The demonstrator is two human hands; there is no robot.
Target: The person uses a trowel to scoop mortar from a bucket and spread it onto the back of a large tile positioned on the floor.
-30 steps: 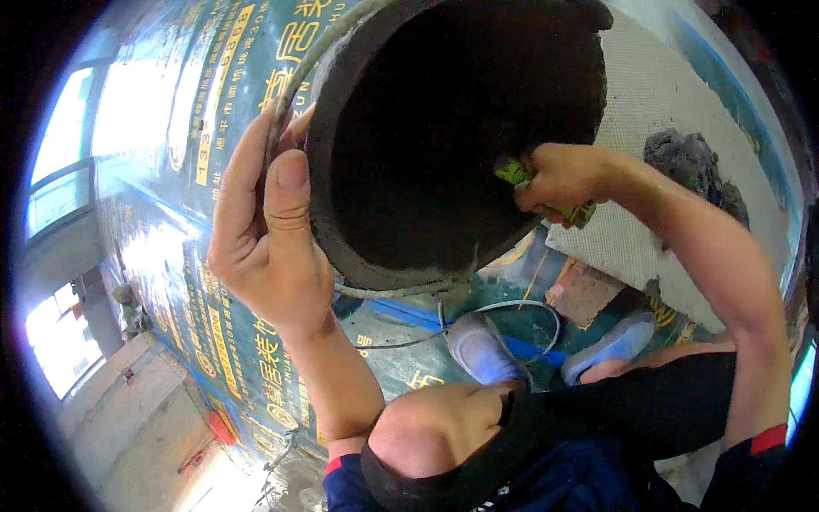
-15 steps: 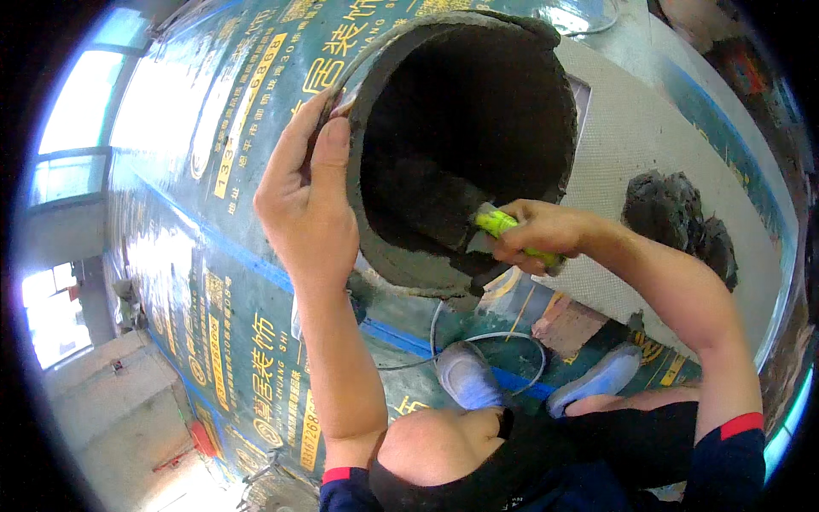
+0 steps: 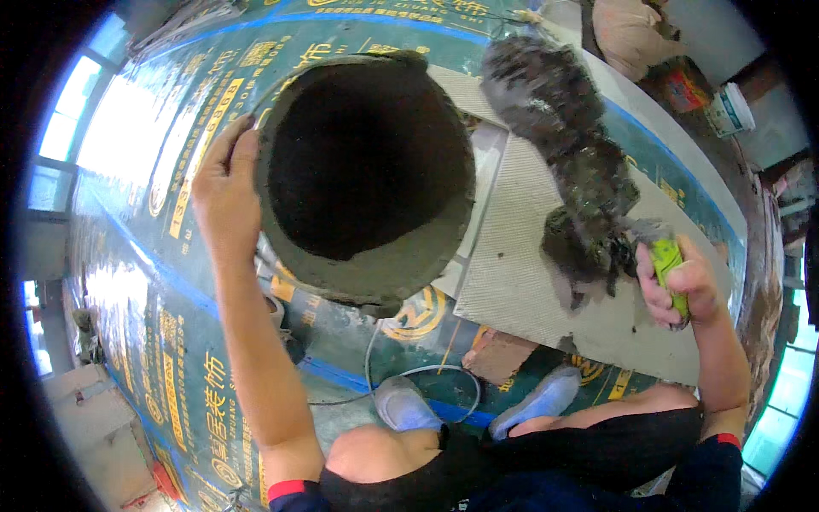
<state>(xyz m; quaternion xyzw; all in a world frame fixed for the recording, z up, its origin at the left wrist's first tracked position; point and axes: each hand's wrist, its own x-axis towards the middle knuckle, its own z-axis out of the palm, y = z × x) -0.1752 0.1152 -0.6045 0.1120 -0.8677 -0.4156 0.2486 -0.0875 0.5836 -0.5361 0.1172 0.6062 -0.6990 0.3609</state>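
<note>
My left hand (image 3: pixel 226 192) is closed on the left rim of a round bucket (image 3: pixel 367 277), tilted so that its dark mouth shows. Grey mortar coats the bucket's rim and inner wall. Off to the right, my right hand (image 3: pixel 695 286) grips the yellow-green handle of a trowel (image 3: pixel 666 263); mortar hides most of its blade. A long, blurred mass of wet dark mortar (image 3: pixel 589 171) stretches from beside the trowel toward the far side, over a large pale textured tile (image 3: pixel 512 277). How much of it rests on the tile I cannot tell.
Printed green sheeting (image 3: pixel 171 264) with blue tape covers the floor. Near my feet lie a broken reddish brick piece (image 3: pixel 499 354) and a grey cable (image 3: pixel 426 369). A white tub (image 3: pixel 729 111) and a pale sack (image 3: pixel 631 34) stand at the far right.
The trowel has come out of the bucket and swung right over the tile, with a mass of mortar now stretched beside it. My left hand still holds the bucket, shifted left in view.
</note>
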